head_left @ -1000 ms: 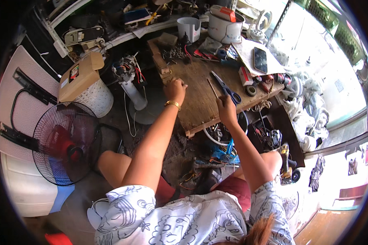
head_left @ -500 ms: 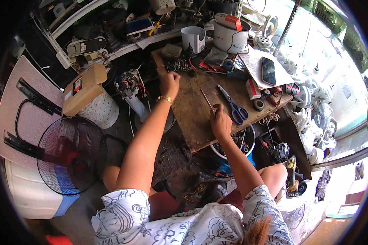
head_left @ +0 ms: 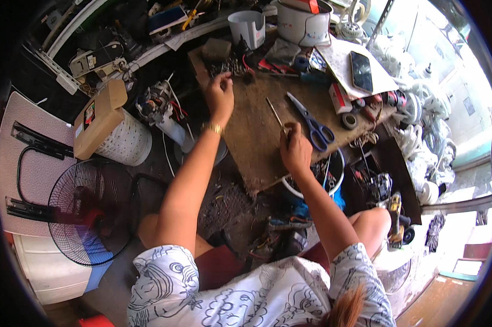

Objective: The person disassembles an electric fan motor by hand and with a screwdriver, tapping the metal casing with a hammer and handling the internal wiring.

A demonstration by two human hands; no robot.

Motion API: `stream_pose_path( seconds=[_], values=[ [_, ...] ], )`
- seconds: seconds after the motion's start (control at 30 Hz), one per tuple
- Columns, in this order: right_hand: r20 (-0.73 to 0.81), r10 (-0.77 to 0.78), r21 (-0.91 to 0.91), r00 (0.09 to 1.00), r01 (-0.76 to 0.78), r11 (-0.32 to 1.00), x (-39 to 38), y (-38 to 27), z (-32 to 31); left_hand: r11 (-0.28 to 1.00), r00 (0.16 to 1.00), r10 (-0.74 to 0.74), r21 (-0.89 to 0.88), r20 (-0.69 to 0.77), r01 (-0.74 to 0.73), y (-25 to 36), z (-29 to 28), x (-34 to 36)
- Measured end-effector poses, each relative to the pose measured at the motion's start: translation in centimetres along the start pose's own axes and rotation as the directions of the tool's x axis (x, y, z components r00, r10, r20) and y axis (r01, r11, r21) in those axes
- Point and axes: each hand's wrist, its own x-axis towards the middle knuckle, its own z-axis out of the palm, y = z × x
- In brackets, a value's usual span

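A: State of your RH (head_left: 297,151)?
B: Gripping thin rod (head_left: 275,113) by near end, above bench (head_left: 249,144). Tip pts. fwd & slightly left, away from you; long axis approx. parallel to scissors (head_left: 306,115) at its right.
A: Your LH (head_left: 220,99)?
B: Fingers curled near sm. metal parts (head_left: 231,66); can't tell if it's holding anything.

rod (head_left: 274,112) end hidden in right hand (head_left: 297,150) | red box (head_left: 310,5) cut off | fan blades (head_left: 87,204) blurred
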Motion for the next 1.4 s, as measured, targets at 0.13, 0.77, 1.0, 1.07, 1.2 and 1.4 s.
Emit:
stream_pose_path(
  seconds=[0.13,0.77,1.0,1.07,1.2,1.4],
  values=[
    [-0.009,-0.036,0.062,0.999,0.037,0.997,-1.5,-1.0,-0.8,0.825,0.918,-0.337,-0.405,0.207,0.394,4.7,-3.3,-13.6],
    [0.128,-0.012,0.262,0.992,-0.023,0.965,-13.3,9.1,-29.1,0.199,0.641,-0.701,-0.778,0.311,0.596,12.5,-21.0,-28.1],
    [-0.449,0.265,0.406,0.853,-0.069,0.911,-16.5,0.9,-34.2,0.191,0.642,-0.705,-0.791,0.302,0.582,13.8,-21.6,-28.8],
    [-0.104,0.368,0.642,0.924,-0.220,0.735,-18.7,-2.8,-28.6,0.159,0.644,-0.688,-0.797,0.334,0.582,14.9,-20.6,-29.2],
    [0.396,0.337,0.700,0.854,-0.518,0.492,-21.8,-6.8,-18.4,0.137,0.666,-0.653,-0.809,0.360,0.571,17.2,-20.1,-29.7],
    [0.401,0.188,0.816,0.897,-0.442,0.373,-23.4,-7.8,-13.2,0.172,0.694,-0.610,-0.791,0.383,0.587,19.1,-20.9,-30.3]
  ],
)
